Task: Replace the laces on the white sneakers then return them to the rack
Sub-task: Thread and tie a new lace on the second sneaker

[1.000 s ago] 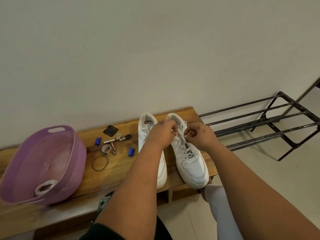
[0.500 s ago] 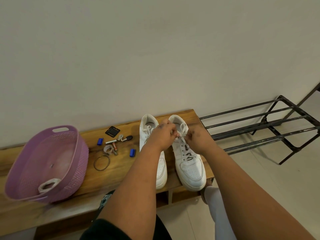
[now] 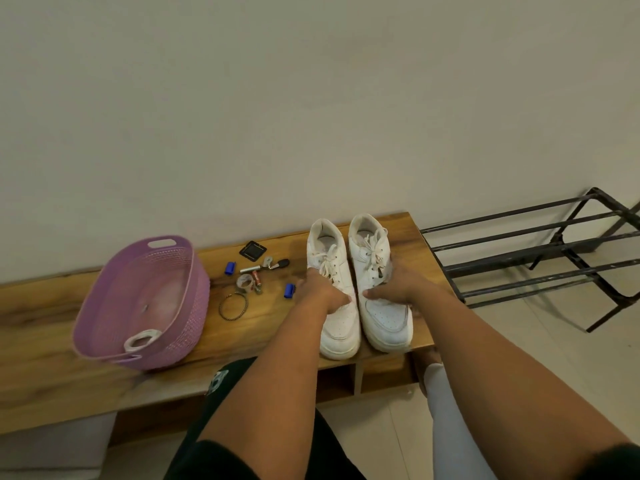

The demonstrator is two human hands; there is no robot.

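Observation:
Two white sneakers stand side by side on the wooden bench point(image 3: 48, 320), toes toward me, both with white laces tied in bows. My left hand point(image 3: 320, 289) wraps over the middle of the left sneaker point(image 3: 337, 327), thumb on its inner side. My right hand point(image 3: 398, 284) grips the middle of the right sneaker point(image 3: 384, 317) the same way. Both shoes rest on the bench top. The black metal shoe rack point(image 3: 540, 254) stands on the floor to the right of the bench, its bars bare.
A purple plastic basket point(image 3: 114, 271) with a white lace coiled inside sits at the bench's left. Between it and the shoes lie small items: blue caps, keys, a tape roll, a bangle point(image 3: 233, 306), a black square. A wall runs behind the bench.
Both hands let go of the right sneaker's lace near its tongue and moved toward me, each closing over the middle of one sneaker. The bow is now tied.

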